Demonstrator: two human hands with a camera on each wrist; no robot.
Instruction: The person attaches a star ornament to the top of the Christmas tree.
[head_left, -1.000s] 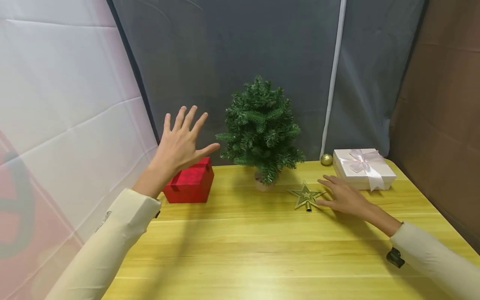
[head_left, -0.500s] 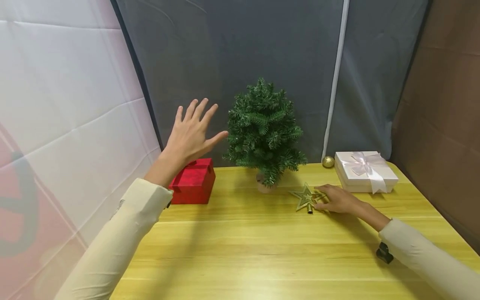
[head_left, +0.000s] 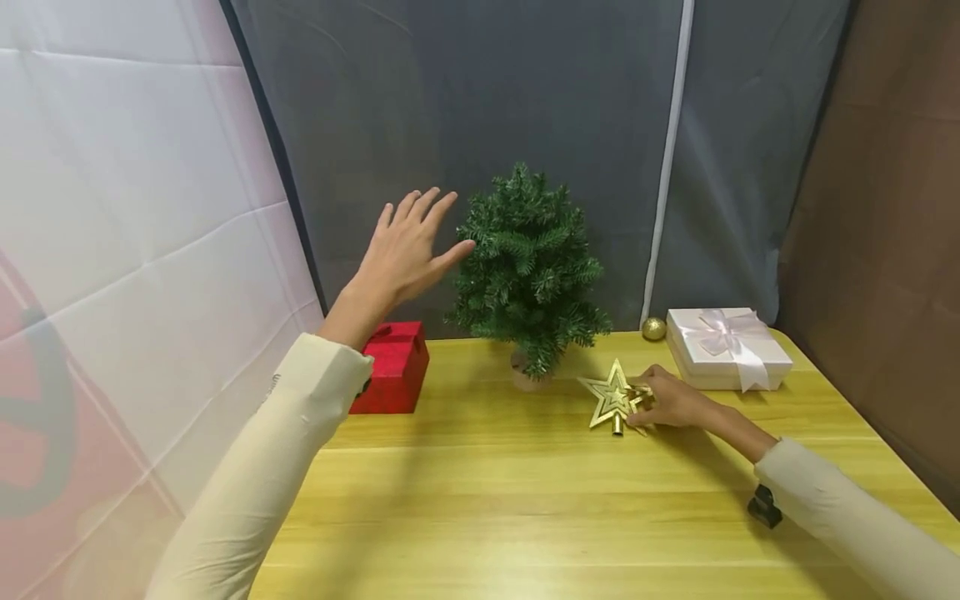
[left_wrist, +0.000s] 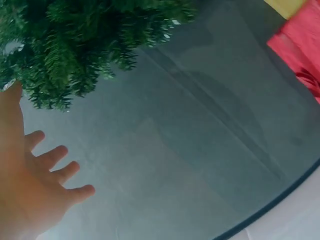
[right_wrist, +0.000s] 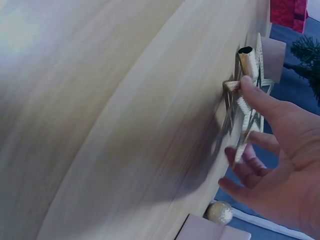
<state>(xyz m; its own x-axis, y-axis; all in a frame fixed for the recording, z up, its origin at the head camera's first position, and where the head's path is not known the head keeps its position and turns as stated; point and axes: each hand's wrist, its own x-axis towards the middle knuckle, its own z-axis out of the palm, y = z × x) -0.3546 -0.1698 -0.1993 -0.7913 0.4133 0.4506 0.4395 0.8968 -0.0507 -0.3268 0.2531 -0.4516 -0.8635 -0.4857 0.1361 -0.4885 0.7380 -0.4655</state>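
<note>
Between the thumb and fingers of my right hand (head_left: 678, 402) is the right side of a gold star tree topper (head_left: 616, 395), pinched and tilted up off the table (head_left: 510, 500). The right wrist view shows the star (right_wrist: 258, 65) nearly edge-on, its hollow socket towards the camera and my thumb (right_wrist: 260, 97) against it. My left hand (head_left: 401, 254) is raised with spread fingers, holding nothing, just left of a small green Christmas tree (head_left: 528, 258). In the left wrist view the thumb tip is close to the branches (left_wrist: 65, 55); whether it touches them I cannot tell.
A red gift box (head_left: 401, 375) stands at the left, partly behind my left forearm. At the back right are a gold ball (head_left: 654, 328) and a white gift box (head_left: 693, 342) with a pale ribbon bow. Fabric walls (head_left: 360, 125) enclose the table.
My right hand has closed in on the star from the right and pinched it; the star has tipped up from lying flat. My left hand has moved right and upward, nearer the tree.
</note>
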